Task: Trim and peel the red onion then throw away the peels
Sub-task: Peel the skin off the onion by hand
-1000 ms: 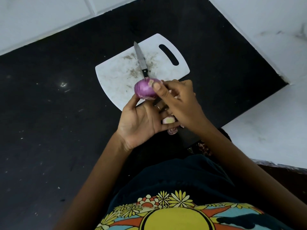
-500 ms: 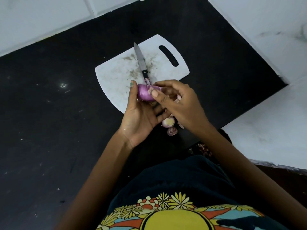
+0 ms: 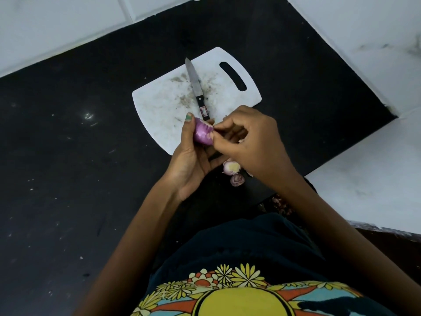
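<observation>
- Black stone counter [image 3: 68, 179] fills the left side of the scene, dusted with pale specks and crumbs, with white tile wall [image 3: 57, 30] running along its far edge.
- Moving right, a white cutting board [image 3: 159, 110] lies flat on the counter, its surface smeared with brownish marks, its handle slot pointing toward the far right.
- On the board rests a knife [image 3: 196, 87], blade tip aimed away from the person, black handle toward them; nobody is touching it, and the end of the handle disappears behind the onion.
- At the board's near edge the left hand [image 3: 193, 163] cradles the red onion [image 3: 202, 133], thumb pressed along its left side and fingers curled beneath it, so the onion is held up off the board.
- Just beside it, the right hand [image 3: 250, 142] pinches at the onion's right end with thumb and forefinger, seemingly on a bit of skin; the rest of that hand covers the board's near corner.
- Below the two hands, on the counter, sit two cut onion ends [image 3: 232, 167], one showing a yellowish face, the other purple, partly tucked under the right wrist.
- Farther right, a white ledge [image 3: 364, 167] borders the counter.
- Nearest the viewer is the person's dark shirt [image 3: 250, 247] with a bright flower print.
</observation>
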Action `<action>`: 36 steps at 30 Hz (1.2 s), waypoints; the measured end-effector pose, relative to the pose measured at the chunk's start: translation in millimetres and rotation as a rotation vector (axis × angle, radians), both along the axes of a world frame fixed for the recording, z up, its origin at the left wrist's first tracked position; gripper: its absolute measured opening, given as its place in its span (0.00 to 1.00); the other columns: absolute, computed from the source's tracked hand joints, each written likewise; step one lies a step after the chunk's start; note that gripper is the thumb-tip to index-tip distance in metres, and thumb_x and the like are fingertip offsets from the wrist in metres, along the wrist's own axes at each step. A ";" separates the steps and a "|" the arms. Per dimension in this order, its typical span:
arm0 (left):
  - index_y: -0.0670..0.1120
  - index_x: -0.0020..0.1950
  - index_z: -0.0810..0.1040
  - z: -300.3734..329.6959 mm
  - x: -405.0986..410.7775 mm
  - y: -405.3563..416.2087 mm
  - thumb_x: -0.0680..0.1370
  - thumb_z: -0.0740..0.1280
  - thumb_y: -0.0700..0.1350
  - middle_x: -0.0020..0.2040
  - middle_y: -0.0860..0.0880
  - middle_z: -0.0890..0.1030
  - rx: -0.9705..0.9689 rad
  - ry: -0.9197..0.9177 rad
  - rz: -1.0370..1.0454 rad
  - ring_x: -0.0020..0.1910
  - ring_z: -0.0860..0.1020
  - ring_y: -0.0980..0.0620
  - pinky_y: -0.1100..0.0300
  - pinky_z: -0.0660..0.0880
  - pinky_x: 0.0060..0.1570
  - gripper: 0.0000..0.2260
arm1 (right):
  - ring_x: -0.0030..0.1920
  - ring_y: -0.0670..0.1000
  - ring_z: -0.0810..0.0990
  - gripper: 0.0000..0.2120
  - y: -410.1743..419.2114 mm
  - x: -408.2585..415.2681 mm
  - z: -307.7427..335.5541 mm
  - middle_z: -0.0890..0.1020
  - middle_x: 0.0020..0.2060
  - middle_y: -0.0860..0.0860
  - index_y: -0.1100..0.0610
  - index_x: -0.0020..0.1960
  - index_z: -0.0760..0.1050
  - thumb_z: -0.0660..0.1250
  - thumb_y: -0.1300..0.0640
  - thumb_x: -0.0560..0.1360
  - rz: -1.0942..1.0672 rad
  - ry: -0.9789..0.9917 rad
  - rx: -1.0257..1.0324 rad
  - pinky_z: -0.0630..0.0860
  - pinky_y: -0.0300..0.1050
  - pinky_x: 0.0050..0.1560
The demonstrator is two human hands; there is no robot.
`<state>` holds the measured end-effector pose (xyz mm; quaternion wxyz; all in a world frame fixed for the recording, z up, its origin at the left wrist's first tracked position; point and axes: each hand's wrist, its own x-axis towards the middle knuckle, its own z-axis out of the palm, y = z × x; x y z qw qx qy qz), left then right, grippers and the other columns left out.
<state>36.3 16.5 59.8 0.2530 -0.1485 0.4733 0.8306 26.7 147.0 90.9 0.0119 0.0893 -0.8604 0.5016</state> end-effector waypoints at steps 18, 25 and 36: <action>0.40 0.68 0.68 10.9 -4.6 -4.4 0.81 0.47 0.51 0.62 0.36 0.76 0.132 -0.098 0.105 0.57 0.76 0.42 0.52 0.77 0.57 0.23 | 0.42 0.39 0.76 0.15 5.4 4.6 -8.6 0.77 0.48 0.48 0.58 0.57 0.79 0.71 0.61 0.70 0.039 0.047 -0.004 0.72 0.27 0.44; 0.44 0.72 0.67 16.2 -2.3 -14.5 0.81 0.51 0.36 0.53 0.41 0.83 -0.004 0.013 0.086 0.52 0.83 0.45 0.59 0.80 0.52 0.20 | 0.46 0.50 0.83 0.14 13.2 -3.8 -6.8 0.81 0.51 0.53 0.57 0.58 0.78 0.70 0.59 0.73 -0.119 -0.114 -0.236 0.81 0.42 0.45; 0.53 0.68 0.71 26.8 2.2 -16.6 0.72 0.67 0.36 0.53 0.47 0.84 -0.201 0.168 0.060 0.46 0.85 0.52 0.64 0.80 0.46 0.26 | 0.38 0.48 0.84 0.11 20.7 -1.8 -10.0 0.83 0.43 0.56 0.62 0.58 0.76 0.66 0.64 0.76 -0.127 -0.354 -0.517 0.81 0.39 0.41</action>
